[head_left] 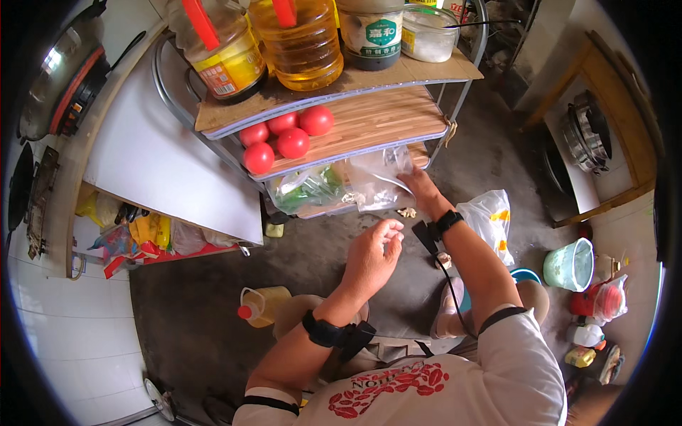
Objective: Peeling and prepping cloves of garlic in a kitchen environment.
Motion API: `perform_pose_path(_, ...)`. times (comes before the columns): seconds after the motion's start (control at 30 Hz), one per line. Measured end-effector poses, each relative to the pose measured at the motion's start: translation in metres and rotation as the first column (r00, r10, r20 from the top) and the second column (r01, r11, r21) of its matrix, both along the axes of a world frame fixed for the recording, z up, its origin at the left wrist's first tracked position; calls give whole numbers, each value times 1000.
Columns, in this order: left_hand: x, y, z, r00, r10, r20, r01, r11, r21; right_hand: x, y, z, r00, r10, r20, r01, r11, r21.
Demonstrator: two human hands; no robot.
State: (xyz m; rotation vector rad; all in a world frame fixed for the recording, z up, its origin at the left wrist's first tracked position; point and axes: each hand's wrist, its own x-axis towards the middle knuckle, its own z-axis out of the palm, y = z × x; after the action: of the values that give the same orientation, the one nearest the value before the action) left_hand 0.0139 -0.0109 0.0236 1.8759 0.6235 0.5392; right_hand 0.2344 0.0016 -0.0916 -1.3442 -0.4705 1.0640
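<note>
A clear plastic bag (383, 181) lies along the bottom shelf of the rack, and my right hand (425, 190) is closed on its right end, with some fingers hidden by the plastic. Another clear bag with green vegetables (312, 186) sits to its left on that shelf. In front of the rack, apart from the bags, my left hand (373, 259) has its fingers curled in; whatever they may hold is hidden. Small pale pieces that look like garlic (406, 212) lie on the floor between my hands and the rack.
Several tomatoes (293, 143) fill the left of the middle shelf (376, 124). Oil bottles (297, 53) and jars stand on top. A white plastic bag (489, 221) and a green bucket (570, 265) are at right. A yellowish jug (263, 307) stands near my left knee.
</note>
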Motion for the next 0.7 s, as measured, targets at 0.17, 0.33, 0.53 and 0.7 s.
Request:
perform_pose_path(0.17,1,0,4,1000,-16,-7,16,1000,-13,22,55,-31,991,-38,131,54,991,-121)
perform_pose_path(0.33,2,-1,2,1000,-17,-22,16,1000,-19,46,109,-82,894,122,430,77,905,-418)
perform_pose_path(0.53,7,-2,10,997,-47,-65,50,998,46,38,143,-116,348,140,927,282,927,-246)
perform_pose_path(0.7,3,-2,15,988,-49,-146,65,992,108,4,149,-75,394,191,899,310,893,-326)
